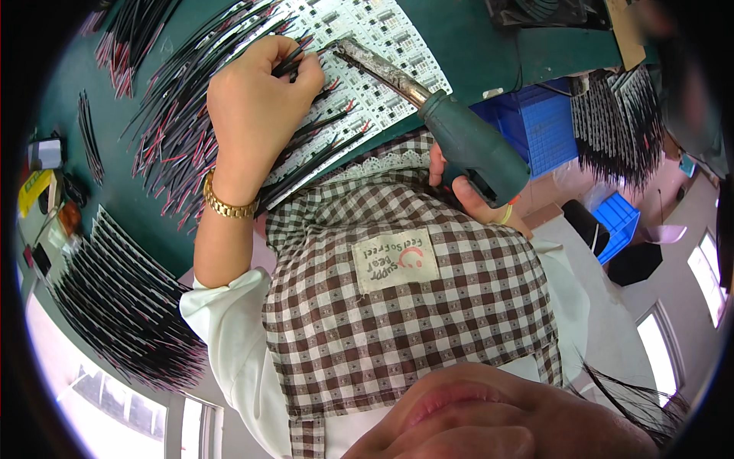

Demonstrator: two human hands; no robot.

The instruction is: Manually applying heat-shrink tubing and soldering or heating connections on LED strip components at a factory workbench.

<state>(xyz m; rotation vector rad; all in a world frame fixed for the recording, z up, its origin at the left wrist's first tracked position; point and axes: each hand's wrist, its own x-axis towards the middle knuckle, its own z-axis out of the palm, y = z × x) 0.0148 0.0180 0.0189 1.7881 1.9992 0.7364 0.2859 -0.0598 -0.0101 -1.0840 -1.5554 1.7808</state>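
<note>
Some wire (black) in left hand; soldering gun in right hand.

You are getting bright, soft light, with a lower-left window glaring nearly white and a right-hand window shining too. The pale circuit-board sheet is standing out brightly against the dark table. Your fisheye view is bending straight edges toward a black rim, and the upper-right margin is blurring.
</note>
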